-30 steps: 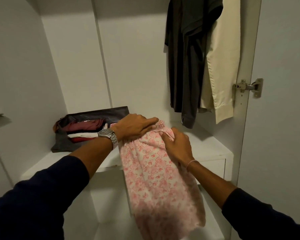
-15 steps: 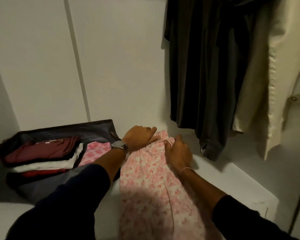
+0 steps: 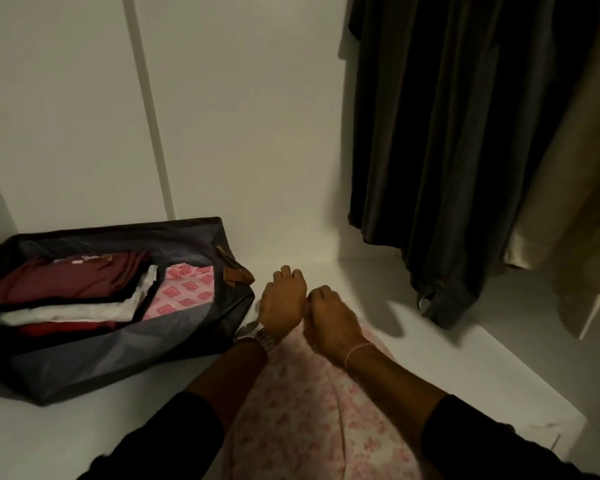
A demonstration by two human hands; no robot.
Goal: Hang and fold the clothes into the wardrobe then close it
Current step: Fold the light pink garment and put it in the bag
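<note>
Head view: folding pink floral garment [image 3: 312, 420] on wardrobe shelf [image 3: 458, 368], at six o'clock. Left hand [image 3: 284, 301] and right hand [image 3: 329, 320] side by side at centre, knuckles up, fingers curled over its far edge, apparently gripping. Next, probably: draw that edge toward six o'clock, then stow in bag [image 3: 118, 317] at nine o'clock.
</note>
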